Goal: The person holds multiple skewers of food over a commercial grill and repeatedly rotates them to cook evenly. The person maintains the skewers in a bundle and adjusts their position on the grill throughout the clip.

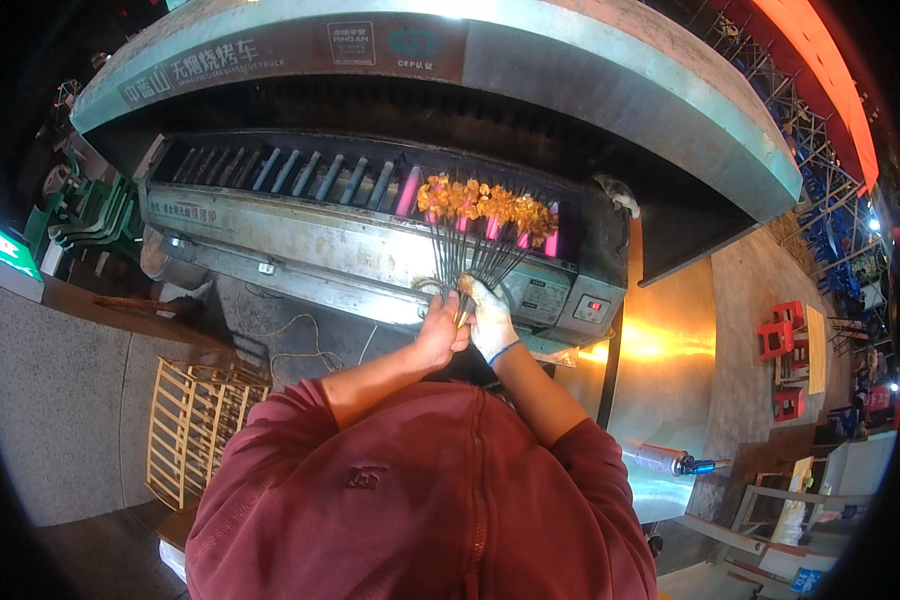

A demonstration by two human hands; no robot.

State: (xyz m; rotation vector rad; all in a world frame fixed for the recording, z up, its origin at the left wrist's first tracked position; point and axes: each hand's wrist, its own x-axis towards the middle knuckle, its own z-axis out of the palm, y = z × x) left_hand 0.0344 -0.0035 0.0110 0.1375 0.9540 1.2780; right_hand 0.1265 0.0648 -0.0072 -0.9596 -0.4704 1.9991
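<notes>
A fanned bundle of thin skewers (465,251) is gathered at its near ends in both my hands. My left hand (439,334) is bare and closes around the handle ends from the left. On my right hand (493,319) is a white knit work glove with a blue cuff and brown stains; it grips the bundle just beside the left. Pieces of browned food (487,202), probably meat, sit on the far ends of the skewers. They lie over pink-glowing heating tubes (409,191) at the right part of a long metal grill (330,232).
A large metal hood (555,82) overhangs the grill. At the grill's right end is a control box (591,306) with a lit red display. A butane torch (679,460) lies on the metal counter (664,397) to my right. A slatted wooden rack (195,427) stands at my left.
</notes>
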